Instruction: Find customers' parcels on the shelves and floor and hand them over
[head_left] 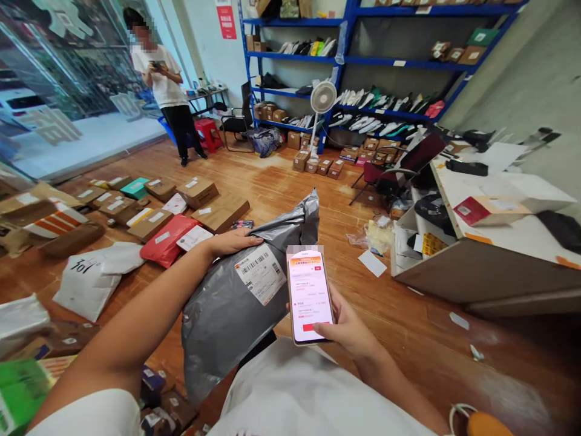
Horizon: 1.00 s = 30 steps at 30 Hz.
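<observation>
My left hand [233,241] lies with fingers together along the upper edge of a grey plastic mailer bag [229,309] and holds it up against my lap. The bag carries a white barcode label [260,272] that faces me. My right hand [345,325] grips a smartphone [309,297] just right of the label, thumb on the lower screen. The screen is lit with an orange and white page.
Many parcels cover the wooden floor at left: brown boxes [198,192], a red mailer [166,240], a white bag [91,280]. A white desk [508,233] stands at right, with a chair [402,166]. Blue shelves [363,60] with shoes and a fan [322,100] are behind. A person [169,91] stands at far left.
</observation>
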{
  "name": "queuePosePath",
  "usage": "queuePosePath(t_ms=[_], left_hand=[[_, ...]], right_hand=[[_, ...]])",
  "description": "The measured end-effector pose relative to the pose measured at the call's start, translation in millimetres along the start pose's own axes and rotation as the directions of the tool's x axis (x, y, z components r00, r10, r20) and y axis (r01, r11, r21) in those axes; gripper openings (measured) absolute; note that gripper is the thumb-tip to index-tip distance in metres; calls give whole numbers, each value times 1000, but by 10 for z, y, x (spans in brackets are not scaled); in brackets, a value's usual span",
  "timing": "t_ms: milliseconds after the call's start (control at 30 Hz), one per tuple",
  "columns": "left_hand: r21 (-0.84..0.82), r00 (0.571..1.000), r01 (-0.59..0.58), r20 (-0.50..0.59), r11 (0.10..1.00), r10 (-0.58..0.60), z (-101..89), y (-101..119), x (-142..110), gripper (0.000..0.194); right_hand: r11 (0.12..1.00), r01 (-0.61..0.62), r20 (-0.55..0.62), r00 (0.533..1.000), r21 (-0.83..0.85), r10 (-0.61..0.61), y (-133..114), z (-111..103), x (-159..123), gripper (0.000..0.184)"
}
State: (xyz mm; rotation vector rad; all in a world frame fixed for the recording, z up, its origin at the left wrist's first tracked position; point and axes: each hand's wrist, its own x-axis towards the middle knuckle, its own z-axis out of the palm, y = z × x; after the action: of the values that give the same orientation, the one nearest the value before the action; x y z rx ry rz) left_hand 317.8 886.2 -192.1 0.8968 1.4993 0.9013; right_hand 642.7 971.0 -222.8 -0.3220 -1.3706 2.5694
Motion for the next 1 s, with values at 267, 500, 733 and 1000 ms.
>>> queuePosePath(t_ms=[267,500,733,1000], left_hand=[[64,988,-31,156,997,21,181,315,887,46],[143,985,39,161,989,-63,105,554,2094,45],[563,998,-38,64,826,2,-235,791,3653,58],[873,993,-114,97,475,60,-526,1149,5860,49]], right_hand=[[993,101,-127,988,67,-92,-139,-408,-115,89],[973,213,-317,932,86,-176,-522,-1080,114,88],[922,333,-634,760,198,-139,-1241,-2189,844,50],[864,480,-813,558,153,-167,-2294,-3782,1524,33]])
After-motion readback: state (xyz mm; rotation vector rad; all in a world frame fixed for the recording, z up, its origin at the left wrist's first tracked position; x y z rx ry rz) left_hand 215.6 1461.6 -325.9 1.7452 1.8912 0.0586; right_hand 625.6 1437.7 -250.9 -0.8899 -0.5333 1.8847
